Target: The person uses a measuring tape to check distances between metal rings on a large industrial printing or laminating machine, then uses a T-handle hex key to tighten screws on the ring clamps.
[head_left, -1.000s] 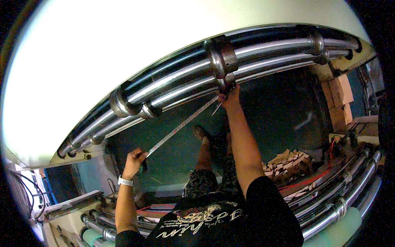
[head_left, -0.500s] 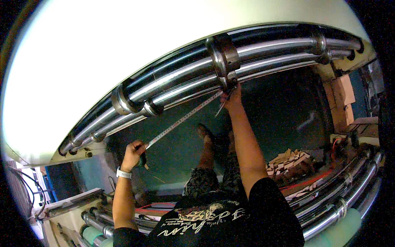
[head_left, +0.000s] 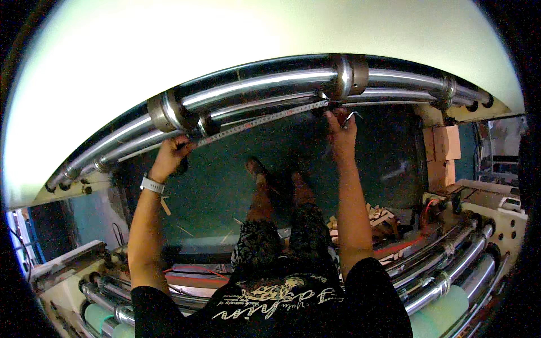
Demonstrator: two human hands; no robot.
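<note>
A tape measure's pale blade (head_left: 256, 121) is stretched along the lower edge of polished steel shafts (head_left: 262, 84). My left hand (head_left: 171, 155), with a white watch on its wrist, is closed on the blade's left part, beside a wide metal collar (head_left: 164, 111) and a smaller collar (head_left: 207, 125). Something dark shows under this hand; I cannot make out its shape. My right hand (head_left: 342, 130) is closed at the blade's right end, just below another wide collar (head_left: 350, 74). A thin, shiny metal tool (head_left: 353, 115) sticks out from the right hand; its kind is unclear.
Above the shafts is a large, bright white machine panel (head_left: 225, 34). My legs stand on a dark green floor (head_left: 225, 174). Wood-coloured scraps (head_left: 378, 215) lie in a heap at right, near a red cable (head_left: 403, 243). More rollers (head_left: 445, 281) run behind me, and cardboard boxes (head_left: 445, 143) stand at right.
Both hands have moved up toward the shafts, the right one also rightward. The blade, slanting across open space before, now lies close along the shafts and less steeply. The view has shifted.
</note>
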